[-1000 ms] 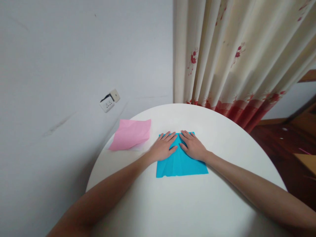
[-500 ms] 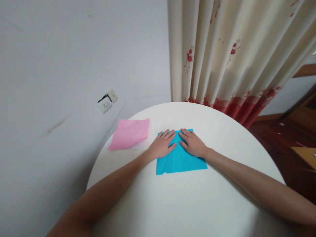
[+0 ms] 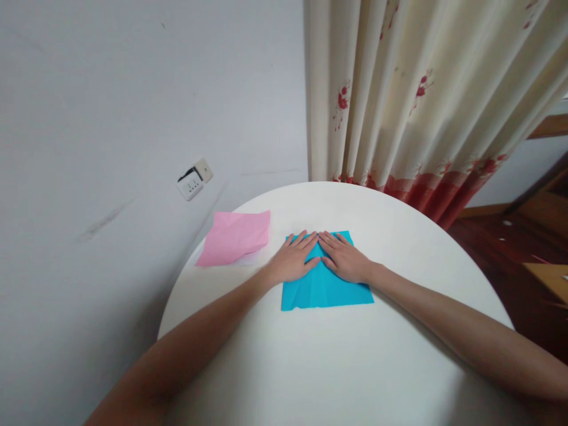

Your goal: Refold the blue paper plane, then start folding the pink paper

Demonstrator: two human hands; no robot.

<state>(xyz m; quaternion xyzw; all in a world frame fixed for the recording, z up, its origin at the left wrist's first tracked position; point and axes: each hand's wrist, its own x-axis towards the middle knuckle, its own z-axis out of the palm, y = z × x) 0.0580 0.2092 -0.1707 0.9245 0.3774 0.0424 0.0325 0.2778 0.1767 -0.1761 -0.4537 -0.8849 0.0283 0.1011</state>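
A creased blue sheet of paper (image 3: 326, 293) lies on the round white table (image 3: 319, 367) in front of me. My left hand (image 3: 293, 258) rests flat on its left part, fingers stretched toward the far edge. On the right part lies my right hand (image 3: 346, 258), palm down with its fingers extended. The fingertips of both hands nearly meet at the sheet's far edge, and the thumbs point toward each other. Neither hand grips anything. Part of the sheet is hidden under my palms.
To the left, a wrinkled pink sheet of paper (image 3: 235, 236) lies over a white sheet (image 3: 248, 258). A wall with a socket (image 3: 190, 186) borders the table on the left. Beyond the table hangs a cream curtain (image 3: 399, 106) with red flowers.
My right hand has slid slightly left, bringing its fingertips close to those of my left hand. The left hand has barely moved, still flat on the blue sheet.
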